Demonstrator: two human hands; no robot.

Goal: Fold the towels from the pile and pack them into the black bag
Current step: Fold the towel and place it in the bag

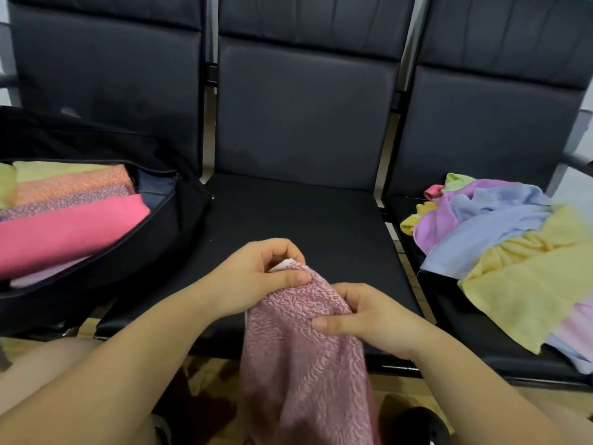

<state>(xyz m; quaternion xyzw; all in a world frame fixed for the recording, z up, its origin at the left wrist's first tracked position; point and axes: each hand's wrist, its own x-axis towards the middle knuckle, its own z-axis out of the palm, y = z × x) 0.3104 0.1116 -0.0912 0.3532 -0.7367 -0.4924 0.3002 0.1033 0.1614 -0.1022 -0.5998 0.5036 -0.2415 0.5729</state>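
A dusty-pink textured towel (301, 364) hangs down over the front edge of the middle seat. My left hand (256, 277) pinches its top corner, and my right hand (369, 319) grips its upper edge just to the right. The black bag (154, 248) lies open on the left seat, holding several folded towels: yellow, orange, mauve and bright pink (70, 229). The pile of unfolded towels (500, 245) in lilac, blue, yellow and green lies on the right seat.
Three black padded seats stand in a row with tall backrests; the middle seat (288, 220) lies right behind my hands. A metal armrest (577, 160) shows at the far right. Patterned floor and a dark shoe (417, 425) are below.
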